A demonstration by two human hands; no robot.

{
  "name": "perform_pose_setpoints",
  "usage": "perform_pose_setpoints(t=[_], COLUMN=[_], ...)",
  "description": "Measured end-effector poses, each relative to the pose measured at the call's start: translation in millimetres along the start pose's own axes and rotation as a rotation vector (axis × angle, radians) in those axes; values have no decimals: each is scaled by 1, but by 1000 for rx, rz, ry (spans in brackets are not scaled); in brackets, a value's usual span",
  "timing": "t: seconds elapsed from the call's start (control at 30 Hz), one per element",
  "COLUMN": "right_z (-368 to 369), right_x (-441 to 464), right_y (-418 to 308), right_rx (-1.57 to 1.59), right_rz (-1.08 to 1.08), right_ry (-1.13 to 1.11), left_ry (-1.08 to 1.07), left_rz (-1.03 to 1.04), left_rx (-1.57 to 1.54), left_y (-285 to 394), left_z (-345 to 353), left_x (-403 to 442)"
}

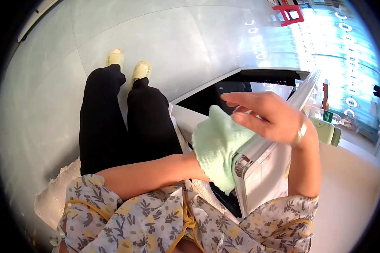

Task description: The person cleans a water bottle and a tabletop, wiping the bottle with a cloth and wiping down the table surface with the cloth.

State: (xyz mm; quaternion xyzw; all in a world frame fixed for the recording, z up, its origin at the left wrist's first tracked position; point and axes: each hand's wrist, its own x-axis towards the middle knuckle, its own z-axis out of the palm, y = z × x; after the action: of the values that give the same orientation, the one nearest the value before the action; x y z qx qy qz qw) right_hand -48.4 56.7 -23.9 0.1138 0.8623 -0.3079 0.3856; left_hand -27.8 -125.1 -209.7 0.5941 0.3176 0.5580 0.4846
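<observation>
A light green cloth (pixel 217 145) lies against the near end of a glossy white panel with a silver edge (pixel 261 183). My left forearm reaches in from the left, and the cloth covers my left hand, so its fingers are hidden; only the wrist (pixel 195 166) shows at the cloth's edge. Above the panel's silver edge is my right hand (pixel 268 116), slightly blurred, its fingers stretched toward the left and the thumb apart from them. Nothing shows between those fingers. A pale band circles the right wrist.
A black glossy surface (pixel 215 93) lies beyond the cloth. On the right are a green container (pixel 324 130), a clear bottle (pixel 331 117) and a white surface (pixel 346 168). A red stool (pixel 299 14) stands at the top right, near bright curtains (pixel 337 50).
</observation>
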Motion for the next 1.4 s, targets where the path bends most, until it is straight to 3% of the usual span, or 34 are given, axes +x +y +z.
perform_pose_setpoints(t=[0.07, 0.2, 0.27, 0.3, 0.33, 0.4, 0.47, 0.53, 0.63, 0.67, 0.73, 0.77, 0.87, 1.07, 1.2, 1.27, 1.33, 1.4], right_z=[10, 36, 47, 57, 66, 79, 83, 90, 90, 90, 88, 88, 89, 90, 93, 93, 94, 94], right_x=[-33, -73, -79, -76, -75, -74, -78, -77, -76, -75, -73, -72, -71, -72, -72, -72, -72, -71], right_y=[-2, 17, 29, 32, 36, 44, 53, 64, 63, 63, 61, 60, 63, 63, 66, 67, 67, 68], right_rx=[36, 5, -245, -210, -208, -59, 21, 404, 473, 515, 571, 636, 714, 831, 913, 895, 874, 854], right_rz=[-129, -26, 21, 18, 25, 57, 75, -68, -89, -126, -136, -140, -186, -202, -176, -178, -167, -151], right_ry=[350, 482, 530, 673, 673, 996, 1064, 1276, 1314, 1334, 1406, 1468, 1603, 1724, 1724, 1726, 1732, 1736], left_ry=[-2, -14, -145, -310, -315, -399, -354, -305, -363, -278, -202, -348, -477, -79, -320, -206, -323, -371], left_rz=[-4, -86, -246, -411, -409, -449, -345, -6, -83, 22, 133, 222, 458, 460, 182, 299, -23, 104], left_rx=[49, 176, 205, 198, 195, 282, 214, -7, -7, 1, 12, 210, 549, 366, 364, 308, 154, 438], left_y=[-2, -10, -15, -21, -29, -62, -118, -89, 3, 14, 12, -3, -56, -17, -35, -44, -29, -40], left_z=[-8, -30, -47, -56, -57, -52, -9, -8, -35, -34, -32, -28, -22, -43, -46, -46, -57, -58], left_x=[1, 9, 15, 17, 15, 6, -32, -24, 6, 9, 17, 19, 39, 148, 203, 234, 266, 292])
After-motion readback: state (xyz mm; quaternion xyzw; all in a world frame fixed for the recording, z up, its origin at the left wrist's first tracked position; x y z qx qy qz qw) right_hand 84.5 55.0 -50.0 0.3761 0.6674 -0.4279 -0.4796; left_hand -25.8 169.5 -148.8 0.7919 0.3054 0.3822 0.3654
